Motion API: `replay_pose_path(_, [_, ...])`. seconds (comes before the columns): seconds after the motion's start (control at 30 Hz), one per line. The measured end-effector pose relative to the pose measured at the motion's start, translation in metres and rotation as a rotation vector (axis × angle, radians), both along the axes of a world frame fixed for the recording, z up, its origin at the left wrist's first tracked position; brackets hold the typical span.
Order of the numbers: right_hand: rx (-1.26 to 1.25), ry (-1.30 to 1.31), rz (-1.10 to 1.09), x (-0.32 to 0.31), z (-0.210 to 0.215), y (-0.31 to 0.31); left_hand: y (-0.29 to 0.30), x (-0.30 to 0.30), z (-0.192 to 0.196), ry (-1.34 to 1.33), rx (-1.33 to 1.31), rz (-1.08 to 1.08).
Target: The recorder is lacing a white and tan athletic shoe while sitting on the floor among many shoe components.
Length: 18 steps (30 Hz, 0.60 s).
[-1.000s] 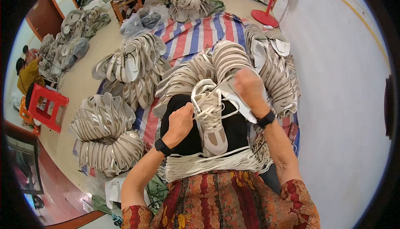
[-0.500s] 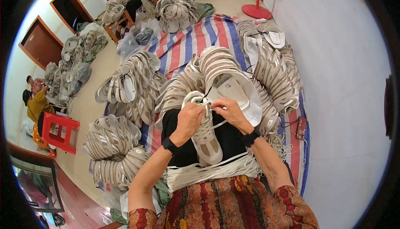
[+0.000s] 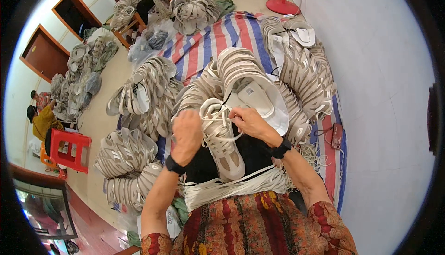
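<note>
A beige and white shoe upper (image 3: pixel 225 155) lies toe-down over my black-clothed lap, its eyelets partly laced. My left hand (image 3: pixel 187 132) is closed, just left of the upper. A white shoelace (image 3: pixel 214 118) stretches from it across the top of the upper toward my right hand (image 3: pixel 252 124). The fingers of my right hand pinch the lace beside the tongue, and a loose loop hangs below them. Just beyond the upper stands a curved stack of nested shoe uppers (image 3: pixel 241 62). A thick bundle of white laces (image 3: pixel 236 189) lies across my waist.
More stacked uppers (image 3: pixel 125 148) sit at left, with another stack (image 3: pixel 306 76) at right on a striped tarp (image 3: pixel 204 46). A small reddish device (image 3: pixel 336 136) lies near the white wall (image 3: pixel 380 116). A red stool (image 3: pixel 69 150) stands at left; other people sit farther off.
My left hand has moved left, away from the upper's eyelets, drawing the lace out straight. My right hand stays close to the tongue. The view has shifted slightly.
</note>
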State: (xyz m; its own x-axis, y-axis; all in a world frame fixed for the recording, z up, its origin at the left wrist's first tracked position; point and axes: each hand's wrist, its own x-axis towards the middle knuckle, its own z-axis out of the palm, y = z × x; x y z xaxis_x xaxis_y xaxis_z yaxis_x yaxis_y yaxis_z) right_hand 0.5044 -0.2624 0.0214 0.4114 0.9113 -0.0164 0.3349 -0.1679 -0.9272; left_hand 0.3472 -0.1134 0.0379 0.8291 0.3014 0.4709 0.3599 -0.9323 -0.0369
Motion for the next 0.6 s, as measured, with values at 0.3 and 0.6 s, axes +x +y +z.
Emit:
replay_pose_path(0.3, [0.072, -0.348, 0.109, -0.009, 0.009, -0.003, 0.043, -0.083, 0.000, -0.150, -0.045, 0.276])
replay_pose_path(0.6, [0.298, -0.357, 0.068, -0.020, -0.020, 0.006, -0.011, -0.058, -0.020, -0.083, -0.431, -0.223])
